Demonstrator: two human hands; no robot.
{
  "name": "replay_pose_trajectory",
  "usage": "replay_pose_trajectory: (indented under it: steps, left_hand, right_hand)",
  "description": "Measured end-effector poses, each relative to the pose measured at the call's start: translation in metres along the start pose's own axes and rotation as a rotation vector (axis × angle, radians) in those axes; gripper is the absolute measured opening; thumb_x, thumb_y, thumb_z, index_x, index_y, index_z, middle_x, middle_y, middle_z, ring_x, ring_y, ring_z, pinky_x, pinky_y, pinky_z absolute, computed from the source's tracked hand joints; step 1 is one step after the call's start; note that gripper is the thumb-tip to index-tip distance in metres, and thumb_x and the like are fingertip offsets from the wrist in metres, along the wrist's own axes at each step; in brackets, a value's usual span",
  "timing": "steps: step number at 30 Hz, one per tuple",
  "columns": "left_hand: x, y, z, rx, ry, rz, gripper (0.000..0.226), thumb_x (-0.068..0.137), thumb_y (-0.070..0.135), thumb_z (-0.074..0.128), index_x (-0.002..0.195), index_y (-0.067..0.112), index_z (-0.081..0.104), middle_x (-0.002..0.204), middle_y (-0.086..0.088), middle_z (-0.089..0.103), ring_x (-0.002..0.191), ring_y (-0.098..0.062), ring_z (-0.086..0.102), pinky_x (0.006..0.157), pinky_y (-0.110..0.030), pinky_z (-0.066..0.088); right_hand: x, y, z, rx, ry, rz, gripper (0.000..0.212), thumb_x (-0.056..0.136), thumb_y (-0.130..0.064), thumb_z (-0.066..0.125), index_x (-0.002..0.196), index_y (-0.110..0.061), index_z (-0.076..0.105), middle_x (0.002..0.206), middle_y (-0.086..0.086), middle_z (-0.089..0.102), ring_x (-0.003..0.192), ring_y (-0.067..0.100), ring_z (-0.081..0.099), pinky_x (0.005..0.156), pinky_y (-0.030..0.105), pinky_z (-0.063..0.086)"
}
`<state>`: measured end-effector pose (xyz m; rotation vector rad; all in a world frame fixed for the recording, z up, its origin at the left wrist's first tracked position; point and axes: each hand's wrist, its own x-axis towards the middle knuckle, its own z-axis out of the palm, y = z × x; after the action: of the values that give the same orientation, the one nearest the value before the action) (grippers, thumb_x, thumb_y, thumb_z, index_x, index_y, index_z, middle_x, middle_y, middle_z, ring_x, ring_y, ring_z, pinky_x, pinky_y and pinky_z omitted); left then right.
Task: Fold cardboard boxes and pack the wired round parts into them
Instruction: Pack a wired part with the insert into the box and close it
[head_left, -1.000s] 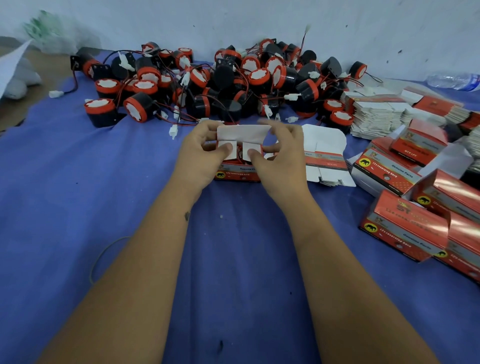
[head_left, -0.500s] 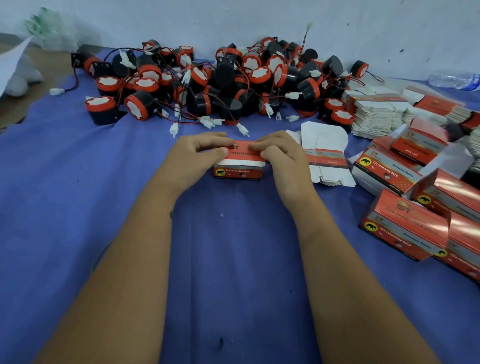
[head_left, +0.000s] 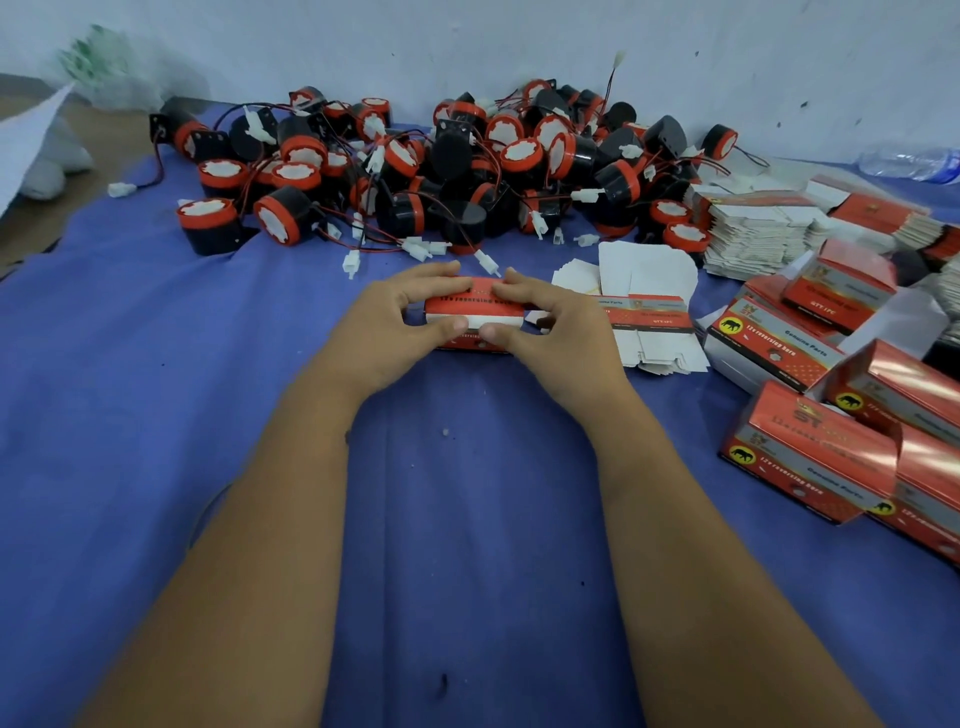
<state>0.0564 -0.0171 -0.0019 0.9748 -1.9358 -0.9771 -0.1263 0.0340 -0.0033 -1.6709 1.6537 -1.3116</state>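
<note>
A small red and white cardboard box lies on the blue cloth at the centre. My left hand grips its left end, fingers over the top and thumb on the front. My right hand grips its right end the same way. Both thumbs meet on the box's white strip. Behind the box lies a big pile of black and red round parts with red-black wires and white plugs. What is inside the box is hidden.
Flat unfolded box blanks lie just right of my hands. Stacks of flat blanks sit at the back right. Several folded red boxes crowd the right side. A plastic bottle lies by the wall.
The white top flap, standing open a second ago, is now folded down over the box. Both hands moved from the flaps to the box's ends, thumbs now on the front.
</note>
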Motion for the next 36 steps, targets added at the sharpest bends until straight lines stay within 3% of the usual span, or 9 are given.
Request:
replay_pose_trajectory:
  steps: [2,4,6,9,15,21,25,31,36]
  left_hand:
    - [0.0001,-0.0002,0.0018,-0.015,0.017,0.018,0.037,0.092,0.013,0.068,0.124,0.031,0.062,0.143,0.01,0.051,0.128,-0.002,0.047,0.089,-0.005,0.043]
    - [0.0006,-0.0001,0.0017,-0.054,0.012,0.012,0.033,0.093,0.015,0.066,0.119,0.036,0.062,0.143,0.012,0.051,0.131,-0.001,0.045,0.099,-0.016,0.046]
    - [0.0008,0.0004,0.0011,-0.085,0.014,0.005,0.03,0.094,0.02,0.064,0.114,0.042,0.062,0.14,0.016,0.052,0.134,0.001,0.043,0.108,-0.028,0.043]
    - [0.0011,0.0017,0.0026,-0.114,0.041,0.0,0.027,0.095,0.022,0.063,0.108,0.046,0.064,0.14,0.016,0.053,0.133,0.001,0.044,0.111,-0.031,0.041]
    - [0.0011,0.0046,0.0039,-0.183,0.041,-0.003,0.03,0.096,0.013,0.061,0.107,0.04,0.068,0.15,0.001,0.047,0.138,0.002,0.037,0.098,-0.01,0.042]
    - [-0.0005,0.0047,-0.0016,-0.228,-0.023,-0.02,0.034,0.098,0.007,0.056,0.113,0.034,0.069,0.152,0.01,0.044,0.135,0.007,0.037,0.094,-0.009,0.045]
    - [-0.0007,0.005,-0.0001,-0.252,-0.012,-0.033,0.033,0.097,0.006,0.057,0.109,0.034,0.072,0.149,0.014,0.047,0.131,0.008,0.042,0.094,-0.01,0.045]
    - [-0.0018,0.0029,-0.0031,-0.168,-0.053,-0.038,0.042,0.09,0.003,0.067,0.11,0.04,0.068,0.152,0.014,0.041,0.131,0.002,0.043,0.098,-0.014,0.044]
    - [-0.001,0.0022,-0.0016,-0.084,-0.03,-0.043,0.05,0.087,-0.004,0.068,0.118,0.036,0.063,0.154,0.009,0.04,0.138,-0.005,0.036,0.105,-0.019,0.041]
  right_hand:
    - [0.0001,-0.0012,0.0038,-0.026,0.051,-0.004,0.039,0.08,-0.022,0.078,0.118,-0.023,0.068,0.131,-0.014,0.06,0.115,0.002,0.055,0.099,0.025,0.045]
    - [-0.0003,-0.0025,0.0054,-0.018,0.07,-0.006,0.034,0.081,-0.024,0.077,0.114,-0.025,0.07,0.123,-0.017,0.063,0.114,0.004,0.056,0.098,0.031,0.047]
    - [-0.0008,-0.0036,0.0056,0.014,0.081,-0.003,0.031,0.082,-0.026,0.076,0.112,-0.026,0.07,0.117,-0.018,0.063,0.111,0.004,0.057,0.098,0.032,0.048]
    - [-0.0012,-0.0045,0.0054,0.057,0.088,-0.001,0.027,0.085,-0.026,0.073,0.112,-0.027,0.071,0.122,-0.012,0.065,0.11,0.0,0.058,0.097,0.028,0.049]
    - [-0.0017,-0.0055,0.005,0.092,0.081,-0.01,0.024,0.091,-0.018,0.066,0.114,-0.026,0.071,0.123,-0.013,0.064,0.115,-0.004,0.055,0.101,0.029,0.047]
    - [-0.0019,-0.0073,0.0052,0.085,0.085,-0.043,0.02,0.087,-0.012,0.07,0.098,-0.03,0.072,0.095,-0.031,0.062,0.1,-0.01,0.058,0.089,0.018,0.05]
    - [-0.0033,-0.0073,0.002,0.158,0.046,-0.042,0.028,0.085,-0.005,0.069,0.091,-0.033,0.07,0.119,-0.011,0.064,0.104,-0.013,0.055,0.092,0.019,0.048]
    - [-0.0035,-0.0047,-0.002,0.088,-0.007,-0.041,0.026,0.079,0.004,0.07,0.095,-0.017,0.07,0.126,-0.009,0.06,0.11,-0.005,0.053,0.086,0.005,0.04]
    - [-0.0025,-0.0078,-0.0022,0.075,-0.003,-0.038,0.033,0.081,0.002,0.071,0.093,-0.029,0.069,0.128,-0.011,0.059,0.11,-0.004,0.051,0.086,0.007,0.043]
